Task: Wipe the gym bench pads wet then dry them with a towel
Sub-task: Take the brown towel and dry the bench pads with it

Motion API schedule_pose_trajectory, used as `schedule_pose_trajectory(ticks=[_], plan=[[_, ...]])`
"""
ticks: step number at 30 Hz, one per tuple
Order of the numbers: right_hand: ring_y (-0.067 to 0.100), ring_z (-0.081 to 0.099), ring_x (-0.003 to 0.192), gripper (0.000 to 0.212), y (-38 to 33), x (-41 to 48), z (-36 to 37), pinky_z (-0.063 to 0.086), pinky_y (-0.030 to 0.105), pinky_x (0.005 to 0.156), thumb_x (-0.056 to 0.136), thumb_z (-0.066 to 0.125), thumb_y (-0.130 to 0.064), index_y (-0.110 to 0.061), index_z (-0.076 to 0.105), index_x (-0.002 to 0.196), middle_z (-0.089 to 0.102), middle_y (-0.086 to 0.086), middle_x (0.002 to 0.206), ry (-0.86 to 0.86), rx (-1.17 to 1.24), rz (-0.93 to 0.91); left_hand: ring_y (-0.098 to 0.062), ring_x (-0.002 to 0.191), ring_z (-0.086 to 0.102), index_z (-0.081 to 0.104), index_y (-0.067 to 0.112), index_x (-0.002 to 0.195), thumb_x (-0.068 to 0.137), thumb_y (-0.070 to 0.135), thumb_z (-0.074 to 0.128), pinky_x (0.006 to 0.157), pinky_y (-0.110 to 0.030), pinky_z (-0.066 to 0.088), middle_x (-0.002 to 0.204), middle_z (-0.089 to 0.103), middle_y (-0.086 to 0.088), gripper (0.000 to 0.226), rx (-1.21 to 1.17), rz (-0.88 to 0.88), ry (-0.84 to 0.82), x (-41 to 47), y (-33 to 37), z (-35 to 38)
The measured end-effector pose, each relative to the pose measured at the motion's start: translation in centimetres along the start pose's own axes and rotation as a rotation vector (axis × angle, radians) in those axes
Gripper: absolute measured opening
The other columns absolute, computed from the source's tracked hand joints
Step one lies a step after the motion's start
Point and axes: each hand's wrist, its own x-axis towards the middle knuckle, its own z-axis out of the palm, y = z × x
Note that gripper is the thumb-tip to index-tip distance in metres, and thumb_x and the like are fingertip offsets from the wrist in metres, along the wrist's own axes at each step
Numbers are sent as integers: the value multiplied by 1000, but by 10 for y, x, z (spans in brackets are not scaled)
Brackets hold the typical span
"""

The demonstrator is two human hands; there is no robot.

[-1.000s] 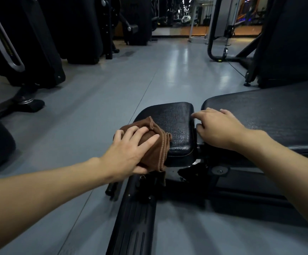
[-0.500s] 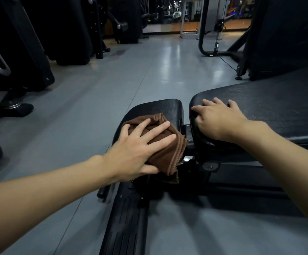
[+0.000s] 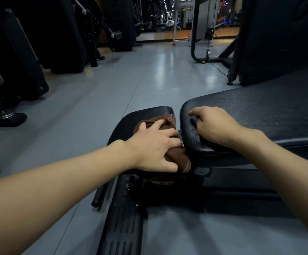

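cloth (image 3: 161, 120) is lying bunched on the seat pad (image 3: 145, 114), at its right edge; your left hand (image 3: 155, 150) is gripping it. your right hand (image 3: 215, 126) is resting loosely bent, holding nothing, on the back pad (image 3: 263, 107) just beside the seat pad.

Cloth (image 3: 160, 122) sits under the left fingers (image 3: 168, 133), on the small surface (image 3: 145, 114); long surface (image 3: 260, 111) just right of them, beneath the right fingers (image 3: 195, 112); step plate (image 3: 121, 227) nearer, below.
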Motion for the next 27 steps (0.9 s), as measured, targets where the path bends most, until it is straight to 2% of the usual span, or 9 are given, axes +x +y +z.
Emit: schedule_pose_trajectory(ticks=[6, 11, 14, 17, 21, 23, 25, 27], plan=[[29, 53, 119, 40, 0, -2, 4, 33, 35, 100, 93, 46, -8, -22, 64, 126, 64, 7, 129, 13, -64, -45, -27, 147, 15, 51, 44, 126, 69, 66, 42, 104, -61, 27, 139, 42, 19, 62, 98, 235, 106, -18, -9, 8], [29, 54, 118, 40, 3, 0, 5, 34, 34, 97, 93, 47, -8, -22, 64, 126, 65, 6, 128, 23, -67, -55, -15, 149, 7, 49, 43, 130, 64, 72, 35, 106, -62, 26, 145, 37, 20, 74, -106, 19, 27, 10, -15, -2], [30, 56, 118, 38, 5, 2, 4, 37, 33, 95, 95, 47, -11, -24, 66, 125, 67, 6, 127, 22, -2, -32, -15, 149, 8, 58, 43, 119, 65, 70, 28, 107, -66, 22, 142, 38, 26, 68, -248, -56, -13, 19, -18, -8], [30, 56, 120, 37, 5, 2, 3, 38, 33, 98, 96, 47, -12, -24, 66, 126, 67, 5, 127, 31, 28, -12, -14, 148, 11, 61, 38, 114, 66, 67, 32, 107, -65, 19, 132, 46, 26, 63, -218, 38, 42, 8, -15, -1], [26, 56, 120, 39, 5, 1, 6, 33, 34, 103, 95, 46, -12, -24, 64, 127, 66, 3, 129, 29, 18, -23, -14, 146, 17, 57, 40, 117, 70, 61, 44, 108, -56, 21, 131, 47, 24, 53, -99, 204, 191, -9, -17, 16], [26, 55, 119, 39, 4, 3, 8, 32, 36, 106, 93, 47, -11, -25, 65, 125, 66, 3, 127, 35, 12, -39, -8, 146, 13, 55, 41, 121, 71, 62, 42, 110, -54, 21, 136, 44, 24, 56, -153, 150, 208, -4, -21, 15], [26, 55, 118, 39, 5, 3, 9, 32, 38, 108, 91, 48, -10, -25, 67, 121, 66, 4, 125, 31, -3, -46, -4, 147, 7, 50, 45, 127, 72, 65, 35, 113, -55, 17, 146, 36, 26, 61, -273, 23, 175, 6, -24, 12], [26, 55, 118, 39, 5, 2, 9, 31, 41, 108, 89, 47, -10, -24, 67, 119, 66, 5, 124, 29, -23, -56, -6, 148, 8, 47, 50, 129, 72, 67, 28, 115, -55, 13, 152, 28, 28, 62, -367, -87, 159, 11, -27, 11]])
